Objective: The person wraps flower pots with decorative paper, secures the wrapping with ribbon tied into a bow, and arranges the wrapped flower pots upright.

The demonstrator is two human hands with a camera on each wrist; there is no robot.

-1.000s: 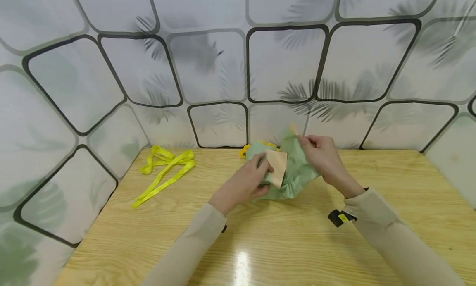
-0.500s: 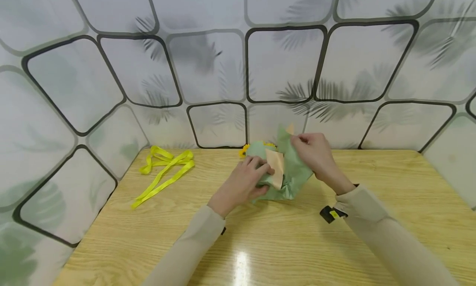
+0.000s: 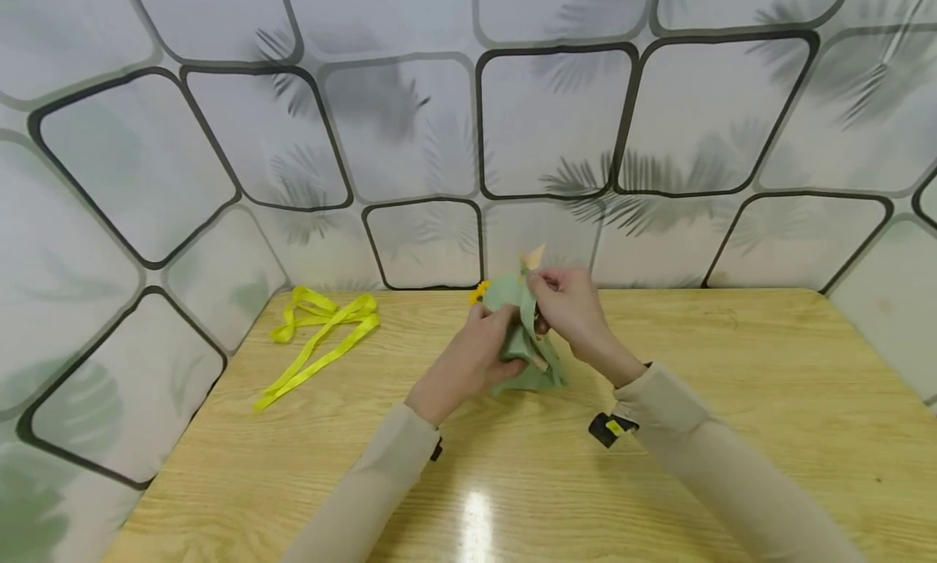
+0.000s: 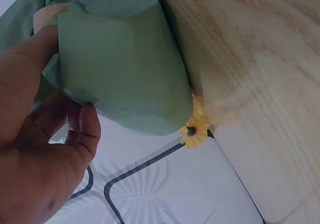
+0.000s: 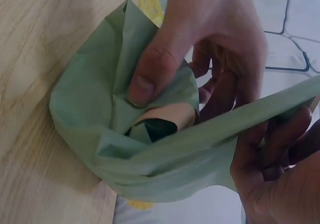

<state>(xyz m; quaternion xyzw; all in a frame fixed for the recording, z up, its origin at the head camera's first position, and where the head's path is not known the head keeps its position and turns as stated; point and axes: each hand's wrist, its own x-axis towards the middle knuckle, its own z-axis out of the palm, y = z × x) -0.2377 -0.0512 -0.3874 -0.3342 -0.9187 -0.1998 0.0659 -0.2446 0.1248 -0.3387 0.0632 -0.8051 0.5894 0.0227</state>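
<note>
A bundle of yellow flowers (image 4: 195, 131) is wrapped in green paper (image 4: 125, 68) with a peach inner side, lying at the far middle of the table. My left hand (image 3: 468, 360) grips the wrapped paper from the left, its thumb (image 5: 147, 83) pressing a fold down in the right wrist view. With my right hand (image 3: 574, 312) I pinch the raised free flap (image 5: 200, 134) of the sheet at the bundle's right side. A peach corner (image 3: 536, 256) sticks up above those fingers. Most of the flowers are hidden by the paper.
A bright yellow ribbon (image 3: 322, 347) lies loosely looped on the wooden table (image 3: 351, 457), left of the bundle. Behind the table hangs a patterned wall covering (image 3: 424, 140). A black wrist strap (image 3: 611, 427) shows at the right sleeve.
My right hand has drawn the paper flap leftward over the bundle, covering most of the peach side. The left hand stays in nearly the same place, holding the wrap.
</note>
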